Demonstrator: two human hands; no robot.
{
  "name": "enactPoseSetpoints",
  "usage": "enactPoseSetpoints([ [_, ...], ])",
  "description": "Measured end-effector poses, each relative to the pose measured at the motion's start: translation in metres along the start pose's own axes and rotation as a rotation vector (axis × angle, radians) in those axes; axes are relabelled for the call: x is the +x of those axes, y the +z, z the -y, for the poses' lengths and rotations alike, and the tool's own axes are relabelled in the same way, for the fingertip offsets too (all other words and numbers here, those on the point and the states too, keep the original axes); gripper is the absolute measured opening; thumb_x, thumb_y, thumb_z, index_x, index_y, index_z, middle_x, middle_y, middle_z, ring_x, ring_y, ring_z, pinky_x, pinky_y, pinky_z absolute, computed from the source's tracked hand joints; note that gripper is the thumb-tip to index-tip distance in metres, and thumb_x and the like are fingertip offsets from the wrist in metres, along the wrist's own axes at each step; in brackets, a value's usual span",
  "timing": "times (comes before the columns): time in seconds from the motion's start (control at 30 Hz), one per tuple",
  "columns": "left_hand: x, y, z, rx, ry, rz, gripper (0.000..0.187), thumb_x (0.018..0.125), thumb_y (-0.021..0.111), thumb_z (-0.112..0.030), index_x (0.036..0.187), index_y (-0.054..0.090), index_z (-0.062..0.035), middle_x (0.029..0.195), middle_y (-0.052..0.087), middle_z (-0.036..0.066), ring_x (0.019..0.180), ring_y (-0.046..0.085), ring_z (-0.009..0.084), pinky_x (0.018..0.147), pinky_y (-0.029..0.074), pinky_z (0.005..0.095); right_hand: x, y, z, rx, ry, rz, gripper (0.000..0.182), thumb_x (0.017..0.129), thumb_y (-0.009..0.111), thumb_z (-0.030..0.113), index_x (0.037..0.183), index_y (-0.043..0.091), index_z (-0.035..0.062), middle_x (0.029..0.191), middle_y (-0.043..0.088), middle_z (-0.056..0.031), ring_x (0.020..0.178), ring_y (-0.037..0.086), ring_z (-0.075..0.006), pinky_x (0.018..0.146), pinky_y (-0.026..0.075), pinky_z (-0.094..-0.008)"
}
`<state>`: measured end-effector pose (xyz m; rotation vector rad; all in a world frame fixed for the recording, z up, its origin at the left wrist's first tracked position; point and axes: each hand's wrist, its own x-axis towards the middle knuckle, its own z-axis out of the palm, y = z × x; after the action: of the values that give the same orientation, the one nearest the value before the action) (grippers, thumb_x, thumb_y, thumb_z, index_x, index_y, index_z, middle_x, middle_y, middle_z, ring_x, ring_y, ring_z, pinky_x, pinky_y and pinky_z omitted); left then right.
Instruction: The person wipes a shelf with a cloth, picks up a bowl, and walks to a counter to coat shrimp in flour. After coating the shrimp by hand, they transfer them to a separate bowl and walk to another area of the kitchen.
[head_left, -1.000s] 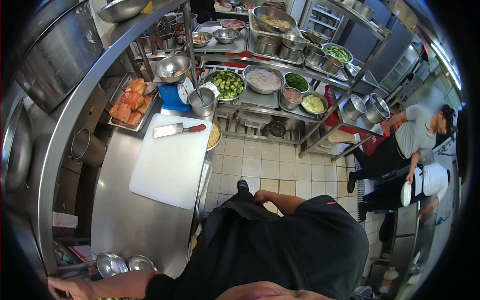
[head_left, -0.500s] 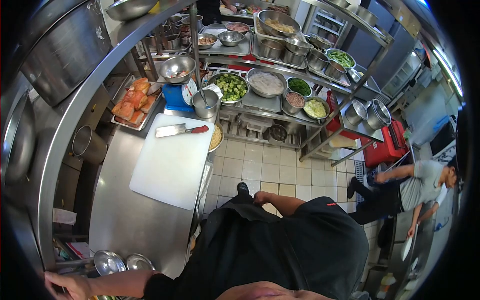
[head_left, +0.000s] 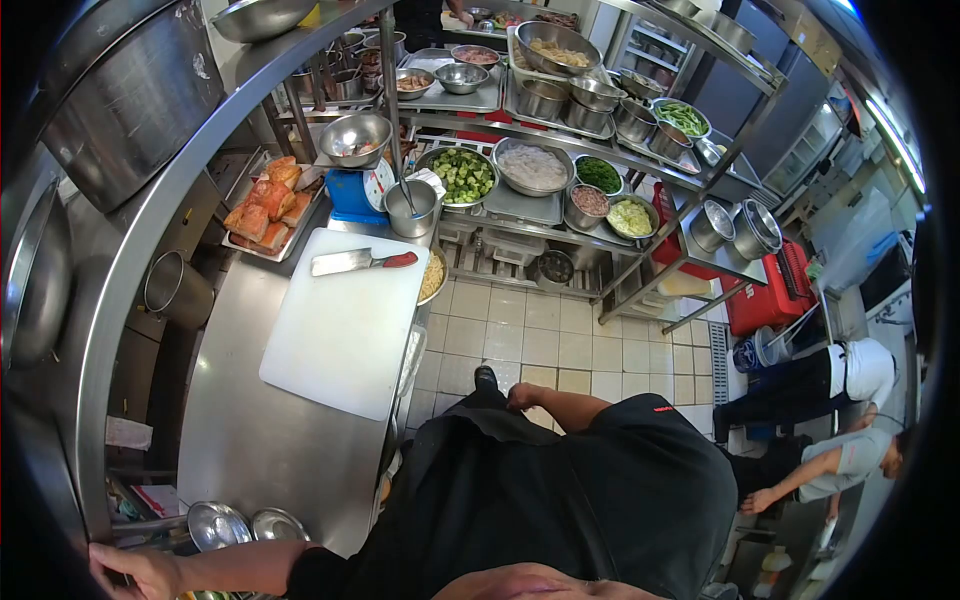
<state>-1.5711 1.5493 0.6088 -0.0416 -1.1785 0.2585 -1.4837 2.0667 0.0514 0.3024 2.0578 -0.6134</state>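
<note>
My left hand (head_left: 145, 572) is at the lower left, against the metal shelf frame (head_left: 92, 440), its visible fingers apart and some hidden at the dark image edge. My right hand (head_left: 522, 397) hangs in front of my dark top with its fingers curled; nothing shows in it. A cleaver (head_left: 342, 262) with a red handle lies flat on the white cutting board (head_left: 340, 325), on the steel counter (head_left: 235, 400). Neither hand touches it. Beyond the board are a blue scale (head_left: 352, 195) with a bowl on it and a tray of orange-pink fish pieces (head_left: 268, 210).
Bowls of chopped greens (head_left: 462, 176), white food (head_left: 530, 166) and other ingredients stand on the rack ahead. A metal pot (head_left: 410, 208) is beside the scale. Two people (head_left: 865, 372) (head_left: 845, 460) are at the right. Pale floor tiles (head_left: 525, 310) lie between counter and rack.
At the right, the person in grey has shifted down the view with an arm lowered, and the person in white now shows more fully. Both my hands have stayed in place.
</note>
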Motion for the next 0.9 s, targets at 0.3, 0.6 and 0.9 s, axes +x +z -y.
enactPoseSetpoints([
  [0.3, 0.002, -0.001, -0.001, 0.018, 0.044, -0.003, 0.038, 0.088, 0.059, -0.039, 0.064, 0.054, -0.0104, 0.067, 0.051, 0.003, 0.062, 0.046, 0.0219, 0.061, 0.033, 0.0353, 0.012, 0.006, -0.007, -0.04, -0.048, 0.011, 0.031, 0.08, 0.055, 0.033, 0.08, 0.067, 0.0038, 0.065, 0.064, -0.0113, 0.051, 0.062, -0.0228, 0.05, 0.05, -0.0352],
  [0.6, 0.001, 0.0, 0.001, 0.016, 0.031, 0.0, 0.038, 0.087, 0.059, -0.041, 0.064, 0.053, -0.011, 0.067, 0.051, 0.002, 0.061, 0.046, 0.0205, 0.06, 0.032, 0.034, 0.007, 0.005, -0.004, -0.009, -0.005, -0.006, 0.03, 0.077, 0.056, 0.031, 0.082, 0.068, 0.0041, 0.066, 0.064, -0.0111, 0.051, 0.062, -0.0222, 0.049, 0.05, -0.0344],
  [0.9, -0.001, 0.002, 0.004, 0.016, 0.029, -0.015, 0.036, 0.087, 0.06, -0.038, 0.064, 0.052, -0.0114, 0.067, 0.049, 0.001, 0.061, 0.045, 0.0189, 0.061, 0.032, 0.0333, 0.01, 0.005, -0.004, -0.085, -0.054, -0.008, 0.03, 0.075, 0.058, 0.033, 0.083, 0.069, 0.0064, 0.067, 0.065, -0.0108, 0.052, 0.062, -0.0218, 0.049, 0.051, -0.0334],
])
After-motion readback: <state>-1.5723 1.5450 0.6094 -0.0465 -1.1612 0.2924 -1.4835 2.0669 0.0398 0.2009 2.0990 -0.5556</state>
